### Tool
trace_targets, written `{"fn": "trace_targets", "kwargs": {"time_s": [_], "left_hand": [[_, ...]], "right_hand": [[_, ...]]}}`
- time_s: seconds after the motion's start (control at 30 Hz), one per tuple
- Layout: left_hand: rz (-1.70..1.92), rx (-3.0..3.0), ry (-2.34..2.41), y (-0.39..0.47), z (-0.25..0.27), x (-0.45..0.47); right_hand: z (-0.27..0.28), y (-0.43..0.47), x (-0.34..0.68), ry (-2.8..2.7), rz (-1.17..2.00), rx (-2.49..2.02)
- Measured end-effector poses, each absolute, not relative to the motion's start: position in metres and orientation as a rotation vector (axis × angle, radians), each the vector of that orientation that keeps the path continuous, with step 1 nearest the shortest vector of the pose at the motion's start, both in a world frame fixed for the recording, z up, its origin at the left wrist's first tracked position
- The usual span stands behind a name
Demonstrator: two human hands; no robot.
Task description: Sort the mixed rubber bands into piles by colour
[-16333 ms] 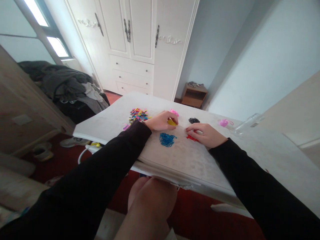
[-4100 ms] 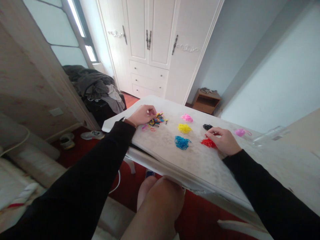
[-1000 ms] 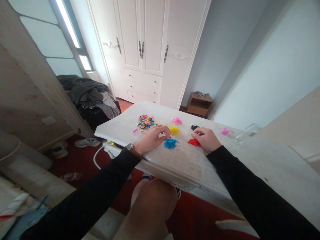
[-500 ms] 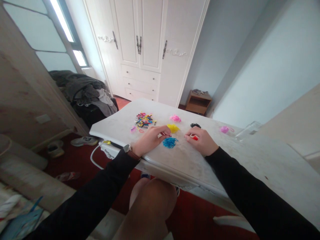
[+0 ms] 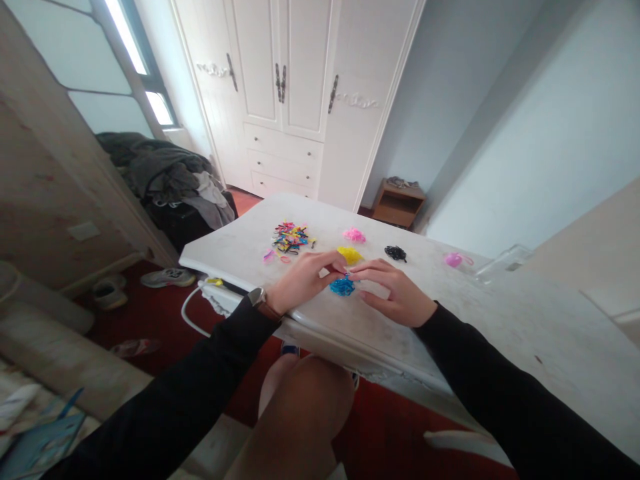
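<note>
My left hand point(image 5: 307, 283) is closed in a pinch over the pile of blue rubber bands point(image 5: 343, 287); what lies between its fingertips is too small to make out. From the right, my right hand point(image 5: 395, 290) meets those fingertips with its outstretched fingers, its thumb held apart below. Just behind the hands is a yellow pile of bands point(image 5: 349, 255), and a pink pile point(image 5: 355, 235) sits farther back. Black bands point(image 5: 395, 253) lie beyond my right hand. A mixed heap of many-coloured bands point(image 5: 293, 237) is spread behind my left hand.
The white table point(image 5: 400, 347) has a rounded edge close to my knees. Toward its right side are a purple-pink bundle point(image 5: 455, 260) and a clear container point(image 5: 503, 265). A white cable point(image 5: 185, 310) loops off the left edge. The wardrobe point(image 5: 285, 67) stands behind.
My right hand has moved left from over the red bands to my left fingertips, and its fingers have stretched out. The black pile is now uncovered, while the red bands are hidden. My left hand stays pinched.
</note>
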State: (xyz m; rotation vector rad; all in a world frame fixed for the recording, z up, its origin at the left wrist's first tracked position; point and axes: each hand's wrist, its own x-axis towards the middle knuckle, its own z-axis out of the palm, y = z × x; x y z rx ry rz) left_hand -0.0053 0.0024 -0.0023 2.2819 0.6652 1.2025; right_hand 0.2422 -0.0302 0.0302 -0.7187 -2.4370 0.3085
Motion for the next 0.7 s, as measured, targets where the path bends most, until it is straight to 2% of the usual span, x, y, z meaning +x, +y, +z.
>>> {"fn": "trace_targets", "kwargs": {"time_s": [0.7], "left_hand": [[1.162, 2.425, 0.651, -0.0004, 0.0018, -0.0063]], "right_hand": [[0.0298, -0.0312, 0.2439, -2.425, 0.348, -0.725]]}}
